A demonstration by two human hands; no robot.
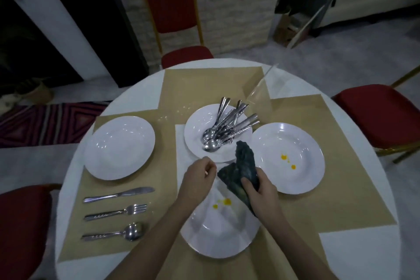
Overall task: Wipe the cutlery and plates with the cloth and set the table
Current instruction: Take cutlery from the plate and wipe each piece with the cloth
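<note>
One place had been set on the left of the desk (68, 188): a clean plate (119, 148) with knife (118, 194), fork (116, 212) and spoon (113, 233). Two stained plates (287, 158) and piled cutlery (227, 127) remained (judged unwiped). The dark cloth (244, 166) was gripped by the right hand (259, 191); the left hand (198, 177) was loosely curled, holding nothing visible.

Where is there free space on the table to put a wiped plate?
Bare mat lies beyond the pile of cutlery, toward the red chair, and near the right plate. The middle, around both hands, is crowded.
</note>
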